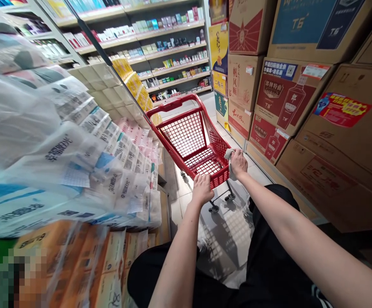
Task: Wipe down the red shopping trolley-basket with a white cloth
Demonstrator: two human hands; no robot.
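A red shopping cart [181, 131] with a grid basket stands on the tiled floor in front of me. My left hand [202, 188] is closed over the rim at its near end, the fingers curled inward. At the near right corner, my right hand [238, 163] grips a crumpled pale grey cloth [229, 157], which lies against the cart's side. Part of the cloth hangs below the fingers. Nothing lies in the part of the basket that shows. A long dark pole [93, 39] slants from the upper left down to the cart's far handle.
Plastic-wrapped packs [77, 158] are piled along the left, with orange packs [60, 261] below. Stacked cardboard boxes [288, 94] line the right side. Shelves of small goods [169, 42] stand behind the cart. My legs are bent on either side of the narrow aisle.
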